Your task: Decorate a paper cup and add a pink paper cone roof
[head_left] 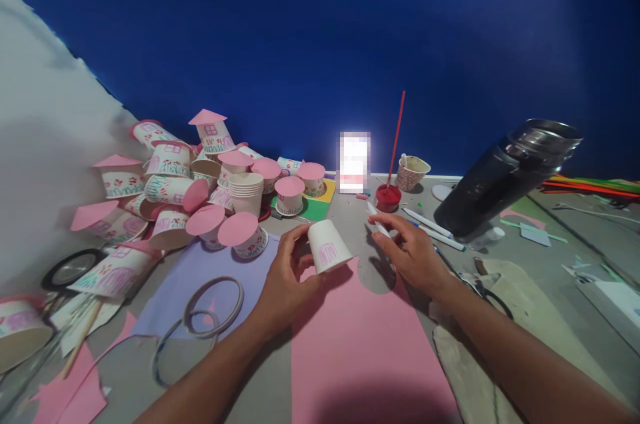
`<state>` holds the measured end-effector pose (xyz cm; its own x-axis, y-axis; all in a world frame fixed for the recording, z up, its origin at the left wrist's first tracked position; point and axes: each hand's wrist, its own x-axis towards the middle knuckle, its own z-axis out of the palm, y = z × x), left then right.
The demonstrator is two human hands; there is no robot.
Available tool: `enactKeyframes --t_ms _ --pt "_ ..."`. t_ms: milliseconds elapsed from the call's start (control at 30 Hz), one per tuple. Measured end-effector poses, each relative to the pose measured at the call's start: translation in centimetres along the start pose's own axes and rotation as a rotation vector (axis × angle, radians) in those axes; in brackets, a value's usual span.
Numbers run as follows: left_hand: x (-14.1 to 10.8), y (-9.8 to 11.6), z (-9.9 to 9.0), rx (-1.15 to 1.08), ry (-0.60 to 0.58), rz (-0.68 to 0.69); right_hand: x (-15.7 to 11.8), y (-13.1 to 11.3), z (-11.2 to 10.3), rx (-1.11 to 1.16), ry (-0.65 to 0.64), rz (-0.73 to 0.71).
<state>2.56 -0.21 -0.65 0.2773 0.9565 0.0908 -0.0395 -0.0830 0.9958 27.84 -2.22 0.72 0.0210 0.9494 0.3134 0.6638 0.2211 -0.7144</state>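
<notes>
My left hand (293,271) grips a white paper cup (327,247), tilted and turned bottom-up, with a purple-pink drawing on its side. Between the fingers of my right hand (407,251) is a white marker (379,221), its far end pointing away from me toward the back of the table. Cup and marker are apart. Beneath both hands lies a pink paper sheet (365,351) with a rounded cut-out at its far edge. Left of the cup stand several decorated cups with pink paper roofs (240,231) and a stack of plain paper cups (246,194).
A black flask (505,177) leans at the right, near loose markers (435,231) and scissors (493,301). A red pot (388,199) holding a stick stands behind my right hand. Tape rings (213,307) lie on purple paper (170,297). A blue wall (320,44) closes the back.
</notes>
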Motion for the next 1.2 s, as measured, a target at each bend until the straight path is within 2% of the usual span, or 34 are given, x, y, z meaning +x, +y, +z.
enactKeyframes --t_ms 133,333,567,800,1200 --pt "0.1 -0.2 -0.1 -0.073 0.032 -0.09 0.3 0.8 0.4 -0.251 -0.072 -0.037" --pt "0.2 0.6 0.0 -0.063 0.062 -0.134 -0.2 0.5 1.1 -0.368 -0.232 -0.107" --pt "0.4 0.9 0.3 -0.134 0.065 -0.169 -0.3 -0.1 1.5 -0.481 -0.341 -0.087" --pt "0.3 0.1 0.3 -0.174 0.018 -0.161 -0.3 0.3 1.6 -0.512 -0.356 -0.083" --pt "0.1 0.2 0.1 -0.178 -0.025 -0.177 -0.3 0.5 1.5 -0.449 -0.304 -0.143"
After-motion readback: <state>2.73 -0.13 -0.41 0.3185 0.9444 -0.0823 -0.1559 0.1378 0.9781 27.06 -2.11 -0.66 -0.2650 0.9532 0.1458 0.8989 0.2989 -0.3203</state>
